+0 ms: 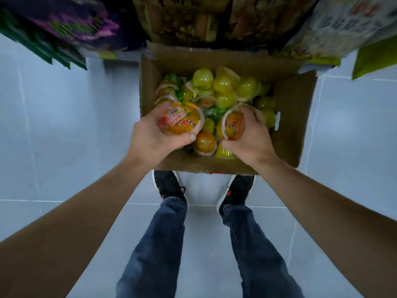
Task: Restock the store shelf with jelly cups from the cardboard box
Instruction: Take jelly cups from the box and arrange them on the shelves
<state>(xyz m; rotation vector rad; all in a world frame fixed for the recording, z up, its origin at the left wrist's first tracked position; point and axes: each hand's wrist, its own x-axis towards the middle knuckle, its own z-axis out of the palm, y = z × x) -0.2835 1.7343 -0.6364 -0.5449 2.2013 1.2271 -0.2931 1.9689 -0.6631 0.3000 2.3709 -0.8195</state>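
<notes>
Hands: left [154, 134], right [250, 134] each grip an orange jelly cup | cardboard box [290, 117]: yellow-green cups

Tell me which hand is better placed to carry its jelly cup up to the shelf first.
Probably the left hand: its orange jelly cup is already lifted above the pile, while the right hand grips its cup low in the cardboard box.

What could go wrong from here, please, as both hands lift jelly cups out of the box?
The left hand holds its orange cup partly by the thumb at the rim, so it might slip. The right hand grips a cup wedged among the piled cups, which may shift. The cardboard box sits against the shoes, a possible trip hazard.
</notes>
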